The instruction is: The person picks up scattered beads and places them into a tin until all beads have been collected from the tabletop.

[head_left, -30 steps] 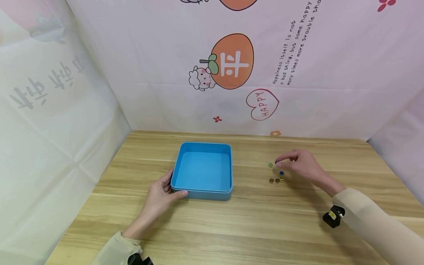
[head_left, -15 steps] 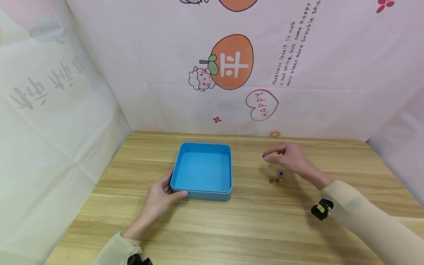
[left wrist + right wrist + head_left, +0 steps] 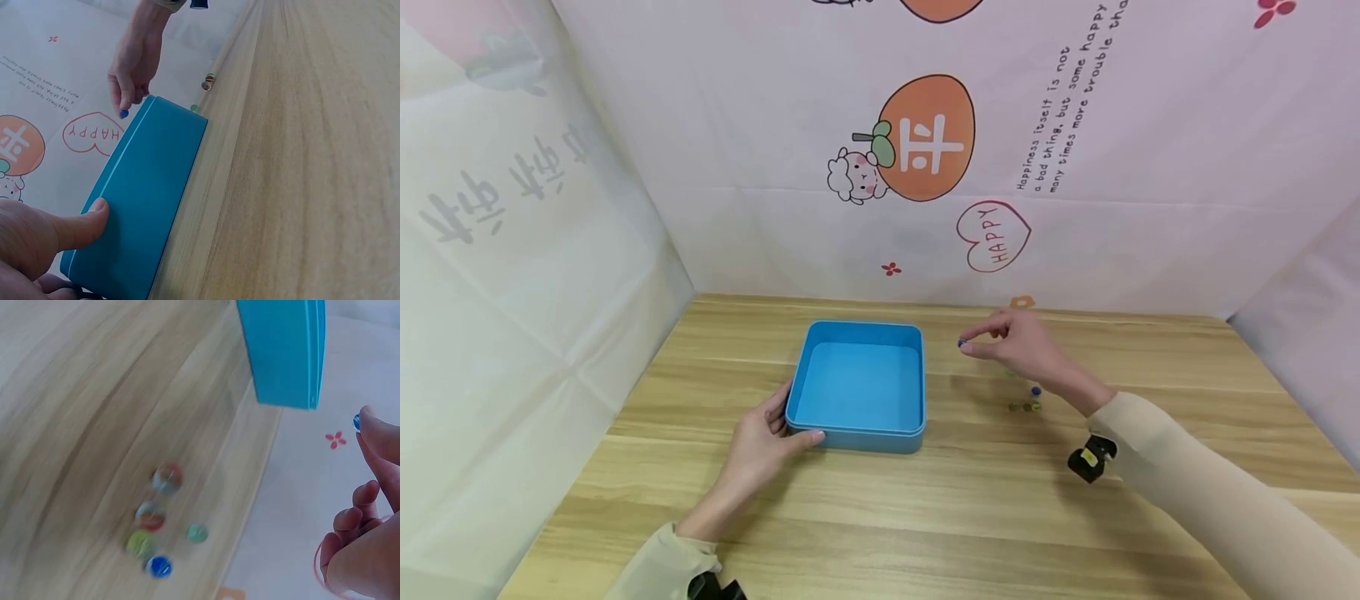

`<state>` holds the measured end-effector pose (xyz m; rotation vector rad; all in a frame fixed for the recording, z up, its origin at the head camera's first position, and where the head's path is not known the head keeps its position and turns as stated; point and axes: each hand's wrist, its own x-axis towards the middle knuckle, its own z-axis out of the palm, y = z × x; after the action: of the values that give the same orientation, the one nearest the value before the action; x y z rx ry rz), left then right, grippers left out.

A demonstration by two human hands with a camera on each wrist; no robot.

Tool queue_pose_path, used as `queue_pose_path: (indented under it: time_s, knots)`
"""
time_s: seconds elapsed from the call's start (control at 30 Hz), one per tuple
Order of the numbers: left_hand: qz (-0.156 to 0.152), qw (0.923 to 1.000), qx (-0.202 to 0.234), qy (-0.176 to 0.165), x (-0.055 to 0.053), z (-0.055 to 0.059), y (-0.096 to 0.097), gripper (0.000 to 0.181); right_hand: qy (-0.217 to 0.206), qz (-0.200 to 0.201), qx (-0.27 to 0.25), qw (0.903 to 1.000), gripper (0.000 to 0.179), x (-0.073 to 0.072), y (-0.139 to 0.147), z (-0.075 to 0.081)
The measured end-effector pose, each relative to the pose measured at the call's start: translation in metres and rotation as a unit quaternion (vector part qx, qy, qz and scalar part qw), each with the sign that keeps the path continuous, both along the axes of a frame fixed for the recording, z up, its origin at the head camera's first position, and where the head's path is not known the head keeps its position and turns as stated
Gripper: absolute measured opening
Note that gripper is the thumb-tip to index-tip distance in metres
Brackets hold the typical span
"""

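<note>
A square blue open box (image 3: 868,442) sits on the wooden table. My left hand (image 3: 760,446) holds its near left corner, the thumb lying along the front wall and the other fingers at the left side. Between thumb and index finger, my right hand (image 3: 1026,346) pinches a small blue marble (image 3: 357,422), raised above the table to the right of the box. Below that hand lie several glass marbles: a green one (image 3: 197,533), a yellow-green one (image 3: 140,543), a second blue one (image 3: 159,567) and two clear ones with red inside (image 3: 167,479).
A white printed cloth (image 3: 760,233) hangs behind the table's back edge, and another cloth (image 3: 535,333) runs down the left side. Wood table top (image 3: 887,525) stretches in front of the box. The box's inner floor (image 3: 859,387) shows bare blue.
My right hand has lifted the blue marble off the table and carried it left, closer to the box. The left hand and the box have stayed in place.
</note>
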<state>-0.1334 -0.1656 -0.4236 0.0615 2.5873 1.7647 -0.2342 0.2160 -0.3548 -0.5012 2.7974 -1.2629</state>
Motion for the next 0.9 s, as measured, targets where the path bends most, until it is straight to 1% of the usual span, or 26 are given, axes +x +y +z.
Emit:
queue_pose_path:
  time_s: [0.1,0.37,0.47,0.6,0.77,0.9]
  knots:
    - [-0.003,1.0,0.001,0.002,0.0,0.0,-0.001,0.092,0.003,0.009,-0.006,0.9999,0.014,-0.003,-0.013,0.001]
    - [-0.003,1.0,0.002,0.005,0.0,-0.001,-0.002,0.091,-0.002,0.023,-0.007,0.9997,0.015,-0.008,-0.044,0.007]
    - [-0.004,1.0,0.001,0.006,0.0,-0.001,-0.002,0.091,0.003,0.035,-0.009,0.9993,0.015,-0.01,-0.055,0.009]
    - [-0.005,1.0,0.001,0.006,-0.001,-0.001,-0.001,0.092,0.001,0.052,-0.017,0.9985,0.014,-0.013,-0.069,0.01]
    - [-0.004,1.0,-0.002,0.006,-0.002,0.0,0.0,0.092,0.0,0.06,-0.018,0.998,0.014,-0.016,-0.087,0.008]
    - [-0.005,1.0,0.002,0.003,-0.002,0.001,0.0,0.093,0.001,0.07,-0.017,0.9974,0.016,-0.017,-0.1,0.005]
